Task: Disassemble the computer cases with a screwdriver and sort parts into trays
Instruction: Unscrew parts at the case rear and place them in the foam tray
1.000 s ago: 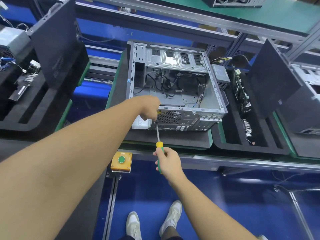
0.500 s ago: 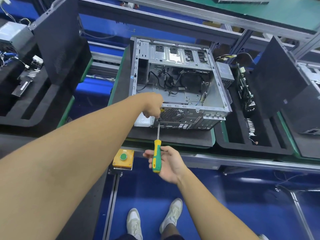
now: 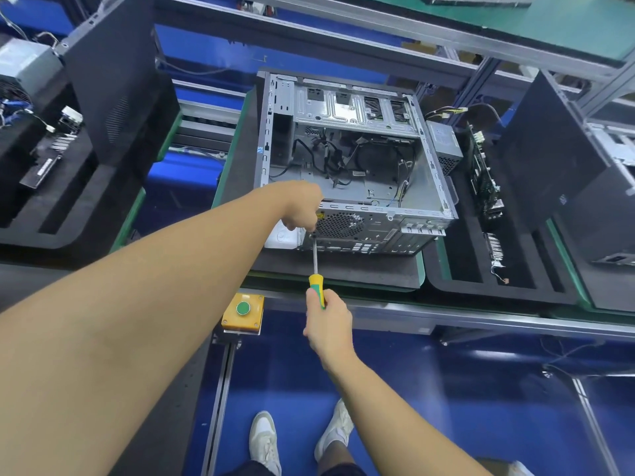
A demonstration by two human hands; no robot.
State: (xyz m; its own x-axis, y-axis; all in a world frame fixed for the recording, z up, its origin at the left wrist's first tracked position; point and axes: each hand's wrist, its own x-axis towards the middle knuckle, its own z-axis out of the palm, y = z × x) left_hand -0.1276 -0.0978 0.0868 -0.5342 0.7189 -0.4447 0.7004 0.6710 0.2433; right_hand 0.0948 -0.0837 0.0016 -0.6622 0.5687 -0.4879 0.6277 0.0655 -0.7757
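An open grey computer case (image 3: 357,166) lies on its side on a black foam pad (image 3: 343,266), its rear panel facing me and loose cables inside. My right hand (image 3: 328,324) grips the yellow-green handle of a screwdriver (image 3: 316,269) whose shaft runs up to the rear panel's left edge. My left hand (image 3: 302,207) is curled at that spot, fingers pinching around the screwdriver tip; what it pinches there is hidden.
A black tray (image 3: 498,280) to the right holds a power supply (image 3: 443,146), a circuit board and a dark side panel (image 3: 546,156). Another black tray (image 3: 51,207) at left holds parts and a panel. A yellow box with a green button (image 3: 243,309) sits on the bench rail.
My right hand let its fingers loose on the handle half a second ago and has now closed round it again. The left hand stayed at the screw spot.
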